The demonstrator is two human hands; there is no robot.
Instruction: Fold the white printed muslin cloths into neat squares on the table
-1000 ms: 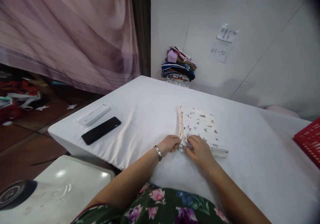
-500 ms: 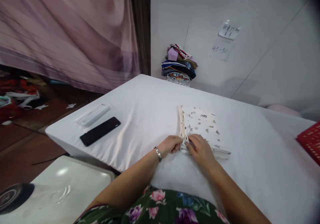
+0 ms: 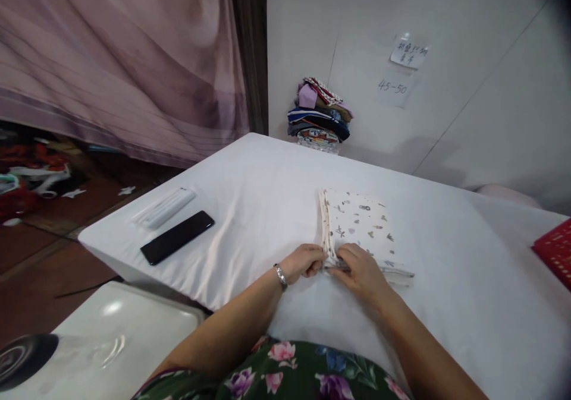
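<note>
A cream cloth [image 3: 361,219] printed with small leaves and figures lies folded in a thick square on the white-covered table [image 3: 267,180]. Its left side shows several stacked fold edges. My left hand [image 3: 304,261], with a metal bracelet at the wrist, is closed on the near left corner of the cloth. Just to the right, my right hand [image 3: 359,271] pinches the near edge, thumb below and fingers on top. The cloth under my right palm is hidden.
On the table's left lie a black phone [image 3: 177,237] and a white packaged item [image 3: 167,207]. A stack of folded clothes [image 3: 319,115] stands beyond the far edge by the wall. A red patterned thing [image 3: 555,251] is at the right, a white stool [image 3: 116,323] at the lower left.
My right thumb has moved down and outward along the cloth's near edge, which now lies flatter at the corner. My left hand has stayed nearly in place.
</note>
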